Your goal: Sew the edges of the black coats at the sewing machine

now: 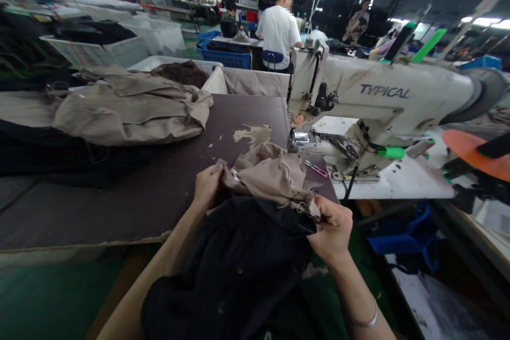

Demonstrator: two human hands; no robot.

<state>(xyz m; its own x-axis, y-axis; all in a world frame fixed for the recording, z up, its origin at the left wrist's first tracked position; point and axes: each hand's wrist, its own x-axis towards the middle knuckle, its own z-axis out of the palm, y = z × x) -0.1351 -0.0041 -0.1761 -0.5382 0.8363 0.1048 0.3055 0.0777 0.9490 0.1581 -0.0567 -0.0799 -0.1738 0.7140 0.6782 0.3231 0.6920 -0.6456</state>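
Observation:
Both my hands grip a garment whose beige cloth is bunched on the table edge and whose black cloth hangs down toward my lap. My left hand pinches the beige cloth at its left corner, beside a small white spot. At the other end, my right hand is closed on the frayed right edge, where beige and black cloth meet. Pink thread snips lie just beyond the cloth. Past them stands an industrial sewing machine with its narrow arm near the cloth.
A heap of beige garments lies on the left of the brown table, with black cloth beneath. Plastic bins stand behind it. A person in a white shirt sits farther back. An orange disc is at right.

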